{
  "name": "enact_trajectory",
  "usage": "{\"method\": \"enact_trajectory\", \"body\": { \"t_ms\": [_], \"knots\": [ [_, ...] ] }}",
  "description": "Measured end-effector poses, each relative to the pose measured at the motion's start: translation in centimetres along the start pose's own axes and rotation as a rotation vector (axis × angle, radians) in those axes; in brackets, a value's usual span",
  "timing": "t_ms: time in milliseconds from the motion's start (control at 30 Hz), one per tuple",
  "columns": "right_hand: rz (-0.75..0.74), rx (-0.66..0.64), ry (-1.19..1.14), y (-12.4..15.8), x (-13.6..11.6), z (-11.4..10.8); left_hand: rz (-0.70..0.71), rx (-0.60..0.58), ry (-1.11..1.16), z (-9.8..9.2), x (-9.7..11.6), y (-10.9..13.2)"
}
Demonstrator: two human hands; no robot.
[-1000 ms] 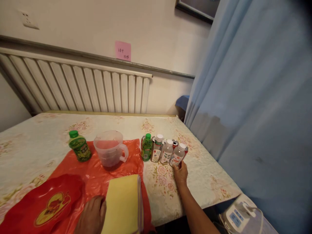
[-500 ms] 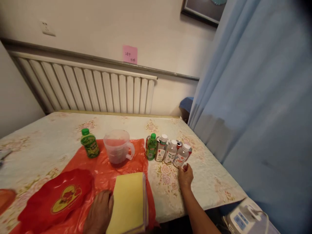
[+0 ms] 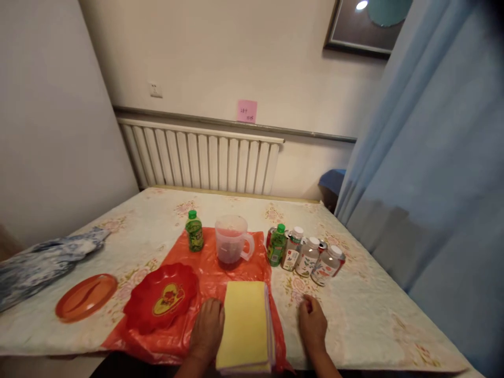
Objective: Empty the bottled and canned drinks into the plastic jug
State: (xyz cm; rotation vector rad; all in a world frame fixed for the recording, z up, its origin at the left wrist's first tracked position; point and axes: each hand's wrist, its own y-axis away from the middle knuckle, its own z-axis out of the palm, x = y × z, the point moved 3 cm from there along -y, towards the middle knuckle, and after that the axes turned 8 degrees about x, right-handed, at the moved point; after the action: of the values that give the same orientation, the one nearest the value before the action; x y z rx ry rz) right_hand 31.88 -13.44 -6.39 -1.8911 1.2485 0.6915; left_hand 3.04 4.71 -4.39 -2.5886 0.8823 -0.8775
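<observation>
My left hand rests palm down on the red plastic sheet, its fingers laid forward. It is beside the left edge of a stack of yellow folded cloths and holds nothing. On the other side of the stack, my right hand rests on the flowered tablecloth with its fingers curled in; nothing shows in them. In front of it stands a row: a green bottle and clear bottles with white caps, with several cans partly hidden behind.
A clear measuring jug, another green bottle and a scalloped red plate are on the plastic sheet. Further left lie an orange lid and a patterned blue-white cloth. A blue curtain hangs along the right side.
My view has swung left, bringing the orange lid and patterned cloth into sight. My right hand has drawn back toward me from the nearest clear bottle. My left hand stays beside the yellow stack.
</observation>
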Motion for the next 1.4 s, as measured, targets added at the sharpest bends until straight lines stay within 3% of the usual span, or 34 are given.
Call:
{"method": "enact_trajectory", "body": {
  "t_ms": [133, 267, 400, 500, 667, 833, 1067, 1400],
  "knots": [
    [-0.109, -0.166, 0.1, 2.1, -2.5, 1.8, -0.081, 0.032, 0.162, -0.6, 0.2, -0.1],
    [-0.18, -0.263, 0.145, 3.0, -3.8, 2.9, -0.131, 0.116, 0.354, -2.6, 0.5, -1.9],
    [-0.23, -0.267, 0.147, 3.1, -4.0, 3.0, -0.261, 0.317, 0.475, -5.2, -1.1, -6.3],
    [-0.25, -0.275, 0.154, 3.1, -3.9, 3.0, -0.331, 0.395, 0.469, -6.1, -3.5, -10.6],
    [-0.268, -0.31, 0.193, 3.1, -4.1, 3.2, -0.417, 0.485, 0.453, -6.1, -7.2, -17.3],
    [-0.28, -0.304, 0.229, 3.0, -4.2, 3.6, -0.515, 0.52, 0.434, -5.6, -9.5, -21.3],
    [-0.302, -0.302, 0.251, 2.9, -3.5, 4.5, -0.511, 0.485, 0.417, -4.7, -10.5, -23.8],
    [-0.24, -0.308, 0.232, 2.9, -4.3, 4.2, -0.548, 0.416, 0.264, -5.2, -10.4, -24.3]
  ]
}}
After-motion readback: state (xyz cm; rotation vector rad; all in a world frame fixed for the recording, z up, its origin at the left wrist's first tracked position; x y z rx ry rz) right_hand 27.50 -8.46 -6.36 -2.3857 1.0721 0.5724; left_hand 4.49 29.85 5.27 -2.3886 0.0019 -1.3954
